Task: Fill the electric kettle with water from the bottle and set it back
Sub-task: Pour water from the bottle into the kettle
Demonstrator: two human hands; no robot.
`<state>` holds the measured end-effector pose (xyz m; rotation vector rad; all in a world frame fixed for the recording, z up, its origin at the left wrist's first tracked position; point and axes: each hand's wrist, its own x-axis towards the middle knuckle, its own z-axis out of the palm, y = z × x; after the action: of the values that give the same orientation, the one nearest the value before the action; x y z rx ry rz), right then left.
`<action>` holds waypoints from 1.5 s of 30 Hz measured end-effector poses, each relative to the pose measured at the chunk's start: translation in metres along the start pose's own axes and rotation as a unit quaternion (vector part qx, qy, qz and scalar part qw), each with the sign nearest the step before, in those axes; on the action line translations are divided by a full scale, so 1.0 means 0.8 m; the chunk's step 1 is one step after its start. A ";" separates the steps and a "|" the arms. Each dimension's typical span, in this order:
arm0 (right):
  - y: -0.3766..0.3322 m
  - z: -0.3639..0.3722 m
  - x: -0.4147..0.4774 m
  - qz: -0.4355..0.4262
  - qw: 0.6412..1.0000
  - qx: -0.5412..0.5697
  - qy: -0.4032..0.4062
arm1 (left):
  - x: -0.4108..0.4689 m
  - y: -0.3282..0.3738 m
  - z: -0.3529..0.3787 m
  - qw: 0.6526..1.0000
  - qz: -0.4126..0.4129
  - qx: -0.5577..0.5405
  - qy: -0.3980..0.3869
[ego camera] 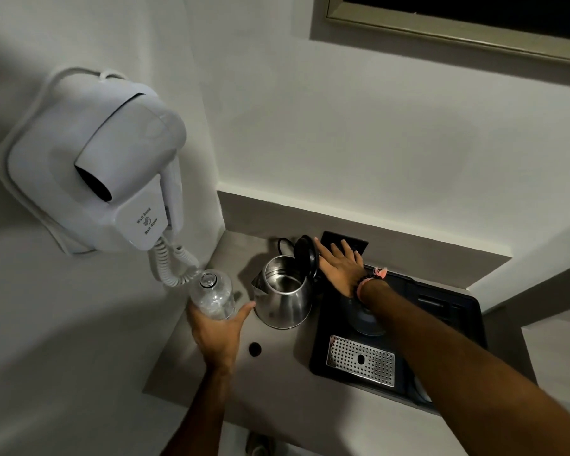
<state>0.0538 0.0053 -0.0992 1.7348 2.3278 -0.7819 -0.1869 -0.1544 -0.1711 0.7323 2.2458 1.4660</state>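
Observation:
A steel electric kettle (285,299) stands on the grey counter (270,373), off its base, with its black lid (305,256) swung up and open. My left hand (219,330) grips a clear plastic bottle (213,296) just left of the kettle; the bottle is upright, uncapped, and holds water. My right hand (339,266) is spread flat with fingers apart behind the raised lid, touching or nearly touching it. The round kettle base (369,319) sits on the black tray (448,311), partly hidden under my right forearm.
A white wall-hung hair dryer (112,179) with a coiled cord (173,261) hangs left, close to the bottle. The tray holds a perforated metal drip grate (361,360). A dark wall socket (344,245) sits behind my right hand. A small dark bottle cap (254,348) lies on the counter.

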 end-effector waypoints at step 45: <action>0.008 -0.007 0.004 -0.051 0.999 0.008 0.003 | 0.034 0.164 -0.037 0.759 0.139 0.525 -0.358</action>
<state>0.0600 0.0119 -0.0975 1.6363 2.4367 -0.8140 -0.1956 -0.1171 -0.0396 1.6318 2.1528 -0.2526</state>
